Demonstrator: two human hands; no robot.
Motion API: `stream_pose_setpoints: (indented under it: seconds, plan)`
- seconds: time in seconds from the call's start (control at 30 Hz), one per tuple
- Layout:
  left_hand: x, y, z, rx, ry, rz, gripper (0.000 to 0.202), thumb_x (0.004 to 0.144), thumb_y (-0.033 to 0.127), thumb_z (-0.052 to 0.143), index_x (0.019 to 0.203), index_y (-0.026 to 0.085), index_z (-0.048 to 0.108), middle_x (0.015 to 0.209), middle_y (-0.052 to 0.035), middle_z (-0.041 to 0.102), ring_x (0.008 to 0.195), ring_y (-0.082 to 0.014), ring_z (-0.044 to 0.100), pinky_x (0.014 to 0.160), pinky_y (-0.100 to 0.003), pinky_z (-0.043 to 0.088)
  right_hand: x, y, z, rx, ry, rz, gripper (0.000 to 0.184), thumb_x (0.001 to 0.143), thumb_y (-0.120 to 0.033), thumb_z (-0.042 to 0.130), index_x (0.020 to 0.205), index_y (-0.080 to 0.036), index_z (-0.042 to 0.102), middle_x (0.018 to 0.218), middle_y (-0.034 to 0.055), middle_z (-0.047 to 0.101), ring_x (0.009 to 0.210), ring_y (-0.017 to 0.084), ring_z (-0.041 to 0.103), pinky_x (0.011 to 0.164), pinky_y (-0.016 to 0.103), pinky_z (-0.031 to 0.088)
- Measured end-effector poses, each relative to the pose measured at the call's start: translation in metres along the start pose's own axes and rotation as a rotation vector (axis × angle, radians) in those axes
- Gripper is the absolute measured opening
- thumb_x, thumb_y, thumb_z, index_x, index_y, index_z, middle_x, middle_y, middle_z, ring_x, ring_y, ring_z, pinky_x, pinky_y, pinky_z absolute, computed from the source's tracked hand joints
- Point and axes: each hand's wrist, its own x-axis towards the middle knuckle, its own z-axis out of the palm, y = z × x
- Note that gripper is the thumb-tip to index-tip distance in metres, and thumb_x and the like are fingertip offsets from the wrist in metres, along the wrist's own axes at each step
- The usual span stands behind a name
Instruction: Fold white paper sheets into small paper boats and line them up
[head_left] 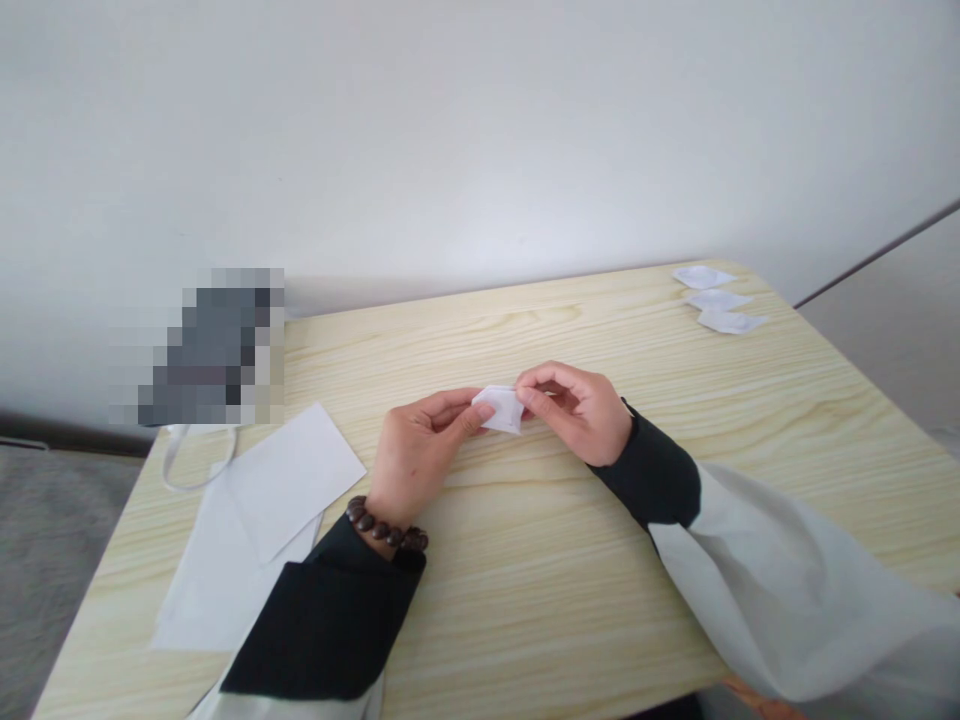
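1. At your far left, a dark thing (210, 355), pixelated beyond recognition, stands at the back corner of the counter (540, 590); a white cord (167, 462) loops down just in front of it.
2. Next come your white paper sheets (240, 560), lying flat and overlapping, one set askew on top, with your left forearm crossing their near right side.
3. Your left hand (416, 455), with a dark beaded bracelet (386, 530) at the wrist, has its fingers closed on a small folded paper (501, 408), the thumb pressed flat on its face.
4. That folded paper is between your two hands, over the middle of the counter; a slanted crease edge shows along its top.
5. Your right hand (589, 415) pinches the paper's upper right corner between thumb and fingers, the other fingers curled in.
6. At the far right back corner, well apart from your hands, three pointed folded papers (718, 300) lie in a close row.
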Motion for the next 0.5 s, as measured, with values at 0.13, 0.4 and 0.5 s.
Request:
stream_pose_setpoints:
  seconds: [0.13, 0.4, 0.5]
  plan:
    - [0.0000, -0.0001, 0.0006, -0.046, 0.008, -0.030, 0.033, 0.072, 0.039, 0.072, 0.095, 0.015, 0.072, 0.091, -0.0067, 0.075, 0.085, -0.0215, 0.070, 0.078, -0.029, 0.058, 0.0000, -0.0047, -0.0008, -0.142, 0.004, -0.064, 0.011, 0.085, -0.027, 0.057, 0.083, -0.016, 0.061, 0.081, 0.0038, 0.066, 0.071, 0.012, 0.065, 0.066, 0.023, 0.056]
    - [0.0010, 0.0014, -0.0018, -0.039, -0.027, -0.060, 0.036, 0.070, 0.042, 0.073, 0.093, 0.015, 0.072, 0.088, -0.0072, 0.075, 0.084, -0.0226, 0.070, 0.077, -0.032, 0.059, 0.0004, -0.0037, -0.0013, -0.172, 0.024, -0.061, 0.012, 0.085, -0.029, 0.057, 0.082, -0.018, 0.061, 0.078, 0.0024, 0.069, 0.069, 0.013, 0.066, 0.064, 0.023, 0.055]
    - [0.0010, 0.0028, -0.0049, -0.025, -0.083, -0.069, 0.034, 0.069, 0.041, 0.074, 0.094, 0.017, 0.072, 0.089, -0.0057, 0.075, 0.082, -0.0204, 0.070, 0.077, -0.030, 0.058, 0.0004, -0.0029, -0.0020, -0.164, 0.038, -0.061, 0.012, 0.085, -0.030, 0.057, 0.082, -0.018, 0.061, 0.077, 0.0024, 0.069, 0.068, 0.013, 0.066, 0.063, 0.023, 0.055]
